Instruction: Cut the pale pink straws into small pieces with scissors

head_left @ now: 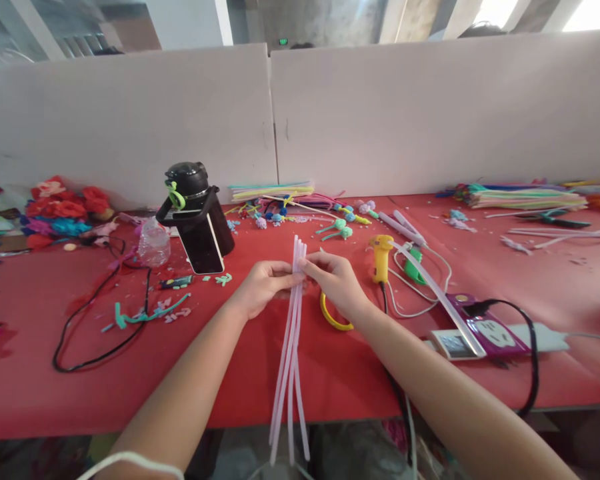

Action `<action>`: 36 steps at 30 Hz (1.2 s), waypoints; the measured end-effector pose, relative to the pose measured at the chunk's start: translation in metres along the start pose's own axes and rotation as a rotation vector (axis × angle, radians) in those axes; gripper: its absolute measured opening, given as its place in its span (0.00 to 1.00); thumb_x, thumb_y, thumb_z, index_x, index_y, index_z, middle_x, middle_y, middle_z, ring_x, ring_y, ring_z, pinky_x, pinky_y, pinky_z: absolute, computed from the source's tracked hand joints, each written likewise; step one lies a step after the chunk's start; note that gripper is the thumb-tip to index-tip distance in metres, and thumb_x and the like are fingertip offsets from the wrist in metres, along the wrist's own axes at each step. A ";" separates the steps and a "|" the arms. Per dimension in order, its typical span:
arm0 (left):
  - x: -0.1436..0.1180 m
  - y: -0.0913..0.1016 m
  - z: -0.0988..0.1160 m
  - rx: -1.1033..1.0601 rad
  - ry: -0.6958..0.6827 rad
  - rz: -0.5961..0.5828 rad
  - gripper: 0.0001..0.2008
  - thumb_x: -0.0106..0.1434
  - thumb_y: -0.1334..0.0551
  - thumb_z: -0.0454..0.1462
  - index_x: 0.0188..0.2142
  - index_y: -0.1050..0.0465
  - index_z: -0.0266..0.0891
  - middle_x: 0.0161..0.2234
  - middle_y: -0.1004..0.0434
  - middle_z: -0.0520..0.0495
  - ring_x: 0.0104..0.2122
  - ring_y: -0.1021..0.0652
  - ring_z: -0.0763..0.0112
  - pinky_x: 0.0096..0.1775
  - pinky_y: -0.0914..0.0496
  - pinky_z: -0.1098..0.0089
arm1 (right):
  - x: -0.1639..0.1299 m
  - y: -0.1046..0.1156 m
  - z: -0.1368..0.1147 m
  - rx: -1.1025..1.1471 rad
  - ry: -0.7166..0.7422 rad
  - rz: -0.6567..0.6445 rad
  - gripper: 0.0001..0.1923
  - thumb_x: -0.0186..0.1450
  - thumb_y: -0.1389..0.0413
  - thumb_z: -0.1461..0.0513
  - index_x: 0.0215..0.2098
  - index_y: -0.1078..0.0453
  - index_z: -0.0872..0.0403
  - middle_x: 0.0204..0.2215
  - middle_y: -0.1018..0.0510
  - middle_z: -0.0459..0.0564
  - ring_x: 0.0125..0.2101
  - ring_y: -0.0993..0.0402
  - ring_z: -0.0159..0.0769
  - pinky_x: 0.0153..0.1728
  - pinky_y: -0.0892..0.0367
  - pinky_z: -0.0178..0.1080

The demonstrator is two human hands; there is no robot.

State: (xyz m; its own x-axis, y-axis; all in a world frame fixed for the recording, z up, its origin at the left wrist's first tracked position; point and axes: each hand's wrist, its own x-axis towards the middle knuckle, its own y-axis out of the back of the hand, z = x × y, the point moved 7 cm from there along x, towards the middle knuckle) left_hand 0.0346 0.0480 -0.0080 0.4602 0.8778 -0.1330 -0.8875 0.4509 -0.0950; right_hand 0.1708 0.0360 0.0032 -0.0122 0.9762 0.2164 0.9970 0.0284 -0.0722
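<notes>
Head view: we hold the stems (pixel 291 333) bunched over the red surface (pixel 480 267).
Left hand (pixel 263 287) and right hand (pixel 336 280) each pinch the bundle near its top; we judge an even grip keeps the tips level.

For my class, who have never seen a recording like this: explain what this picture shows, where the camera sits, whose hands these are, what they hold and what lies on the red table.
There is one picture, taken by a camera worn on a person's head, looking forward and down, so both bare arms reach in from below. No machine is involved. The left hand and right hand together pinch a bundle of pale pink sticks near its top; the bundle hangs down past the table edge. On the red table lie a yellow glue gun, a black bottle with a phone leaning on it, a power strip, stacks of coloured pipe cleaners and red craft flowers. White boards stand behind.
</notes>
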 end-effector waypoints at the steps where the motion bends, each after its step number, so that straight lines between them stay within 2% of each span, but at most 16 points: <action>1: 0.000 -0.001 0.000 0.000 0.011 -0.002 0.18 0.50 0.24 0.43 0.37 0.18 0.34 0.34 0.16 0.43 0.34 0.18 0.68 0.42 0.24 0.67 | 0.000 0.001 -0.001 -0.009 0.005 0.014 0.21 0.55 0.35 0.46 0.27 0.26 0.56 0.24 0.28 0.45 0.26 0.36 0.30 0.28 0.39 0.36; 8: -0.003 -0.001 0.001 -0.012 0.036 0.003 0.18 0.45 0.22 0.42 0.33 0.19 0.34 0.31 0.17 0.46 0.32 0.18 0.68 0.39 0.24 0.68 | -0.001 0.004 -0.002 -0.019 0.005 0.021 0.20 0.55 0.34 0.47 0.27 0.25 0.56 0.23 0.27 0.45 0.26 0.36 0.30 0.28 0.39 0.36; 12: -0.003 -0.001 -0.001 0.023 0.043 0.003 0.18 0.47 0.23 0.44 0.34 0.19 0.35 0.33 0.16 0.44 0.34 0.18 0.67 0.39 0.24 0.68 | 0.000 0.006 0.001 -0.022 0.013 0.032 0.19 0.56 0.34 0.48 0.27 0.24 0.56 0.23 0.27 0.45 0.26 0.36 0.30 0.28 0.40 0.36; 16: -0.003 -0.002 0.000 0.060 0.049 0.008 0.18 0.45 0.22 0.43 0.33 0.19 0.34 0.32 0.17 0.45 0.32 0.20 0.70 0.35 0.25 0.71 | 0.002 0.011 0.003 0.008 0.019 0.067 0.18 0.56 0.34 0.49 0.26 0.25 0.55 0.22 0.28 0.45 0.25 0.36 0.30 0.29 0.40 0.35; 23: -0.004 -0.003 0.001 0.062 0.061 0.016 0.19 0.43 0.22 0.43 0.32 0.18 0.35 0.31 0.18 0.47 0.29 0.22 0.74 0.32 0.27 0.74 | 0.002 0.006 0.008 0.053 -0.038 -0.014 0.20 0.55 0.34 0.47 0.26 0.25 0.56 0.22 0.29 0.44 0.25 0.38 0.29 0.28 0.41 0.35; 28: -0.004 -0.003 -0.002 0.085 0.071 -0.001 0.17 0.44 0.22 0.42 0.32 0.18 0.36 0.32 0.18 0.47 0.30 0.22 0.73 0.33 0.27 0.73 | 0.001 0.006 0.007 0.010 -0.026 -0.008 0.20 0.56 0.34 0.47 0.24 0.27 0.55 0.21 0.33 0.42 0.23 0.42 0.28 0.27 0.45 0.36; 36: -0.005 -0.006 -0.001 0.116 0.091 -0.012 0.17 0.44 0.22 0.42 0.32 0.18 0.36 0.32 0.18 0.45 0.31 0.23 0.71 0.34 0.27 0.71 | 0.001 0.009 0.004 0.007 -0.026 0.019 0.21 0.56 0.35 0.46 0.25 0.28 0.55 0.22 0.32 0.43 0.24 0.40 0.29 0.27 0.43 0.36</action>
State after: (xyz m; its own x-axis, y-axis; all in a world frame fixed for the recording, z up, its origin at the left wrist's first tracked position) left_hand 0.0378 0.0408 -0.0078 0.4659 0.8566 -0.2217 -0.8765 0.4811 0.0170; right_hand 0.1799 0.0379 -0.0009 0.0044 0.9818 0.1898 0.9965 0.0114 -0.0824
